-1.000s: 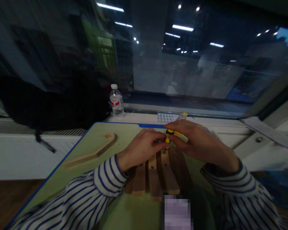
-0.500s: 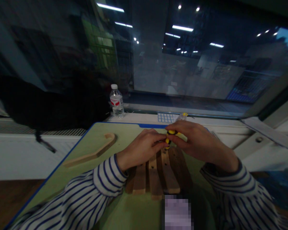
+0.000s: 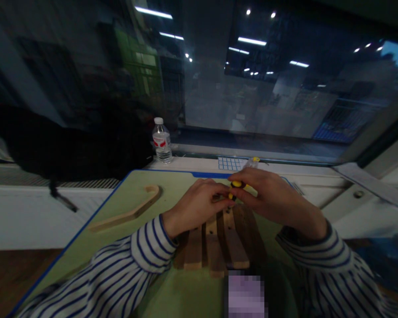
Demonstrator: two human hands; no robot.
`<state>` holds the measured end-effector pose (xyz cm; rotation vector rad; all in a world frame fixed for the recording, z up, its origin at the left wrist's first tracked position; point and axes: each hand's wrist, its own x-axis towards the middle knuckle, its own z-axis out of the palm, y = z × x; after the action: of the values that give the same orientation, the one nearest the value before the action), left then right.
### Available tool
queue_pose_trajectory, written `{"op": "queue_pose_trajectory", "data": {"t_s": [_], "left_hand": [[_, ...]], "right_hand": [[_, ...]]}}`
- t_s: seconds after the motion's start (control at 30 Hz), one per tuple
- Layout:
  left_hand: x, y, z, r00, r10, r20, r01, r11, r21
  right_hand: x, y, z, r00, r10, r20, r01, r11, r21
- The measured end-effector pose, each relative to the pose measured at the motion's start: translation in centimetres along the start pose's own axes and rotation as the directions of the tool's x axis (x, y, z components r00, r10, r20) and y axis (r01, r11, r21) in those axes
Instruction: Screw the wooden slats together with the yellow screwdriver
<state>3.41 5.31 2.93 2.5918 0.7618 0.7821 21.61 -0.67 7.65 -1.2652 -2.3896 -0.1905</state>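
A short yellow-and-black screwdriver stands over the wooden slat piece, its lower end at the upper part of the right-hand slat. My right hand is closed on the top of its handle, with thumb and fingers pinching it. Lower down, the thumb and fingertips of my left hand close round the same screwdriver near its shaft. Dark screw holes dot the slats, which lie side by side on the table. My left hand covers the far ends of the slats on the left.
A curved wooden piece lies on the green, blue-edged table, left of my hands. On the sill behind stand a water bottle and a blue-and-white gridded item. A black bag sits at the left. A blurred pale rectangle is nearest me.
Both hands stay on the screwdriver in almost the same place. My fingers have shifted slightly around its handle; the slats and the curved piece have not moved.
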Motion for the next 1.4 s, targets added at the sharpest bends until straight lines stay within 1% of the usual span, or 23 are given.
{"op": "queue_pose_trajectory", "data": {"t_s": [0.13,0.27,0.5,0.6,0.83,1.0,1.17,1.4], "left_hand": [[-0.05,-0.18,0.2,1.0,-0.012,-0.002,0.012,1.0,0.01],[-0.11,-0.44,0.31,0.999,0.033,-0.002,-0.033,0.999,0.037],[-0.09,-0.56,0.19,0.997,0.063,0.053,-0.064,0.998,0.027],[-0.11,-0.57,0.15,0.995,0.065,0.071,-0.067,0.997,0.027],[-0.12,-0.59,0.17,0.993,0.061,0.097,-0.063,0.998,0.019],[-0.08,-0.54,0.12,0.99,0.082,0.116,-0.084,0.996,0.015],[-0.11,-0.44,0.08,0.992,0.082,0.099,-0.084,0.996,0.013],[-0.08,-0.27,0.28,1.0,0.027,0.011,-0.027,1.0,0.014]], "right_hand": [[-0.09,0.05,0.1,1.0,-0.017,-0.022,0.017,1.0,-0.006],[-0.17,-0.01,-0.04,0.999,-0.026,-0.024,0.026,1.0,0.003],[-0.12,-0.27,-0.34,1.0,-0.021,0.021,0.02,1.0,0.004],[-0.14,-0.28,-0.31,1.0,-0.008,0.017,0.008,1.0,-0.009],[-0.12,-0.06,0.03,1.0,-0.018,-0.021,0.018,0.999,-0.029],[-0.06,0.04,0.01,1.0,-0.018,-0.013,0.017,0.999,-0.027],[-0.12,0.06,0.04,1.0,-0.01,-0.009,0.01,1.0,-0.022],[-0.09,0.0,0.02,1.0,0.004,0.008,-0.004,1.0,-0.029]]}}
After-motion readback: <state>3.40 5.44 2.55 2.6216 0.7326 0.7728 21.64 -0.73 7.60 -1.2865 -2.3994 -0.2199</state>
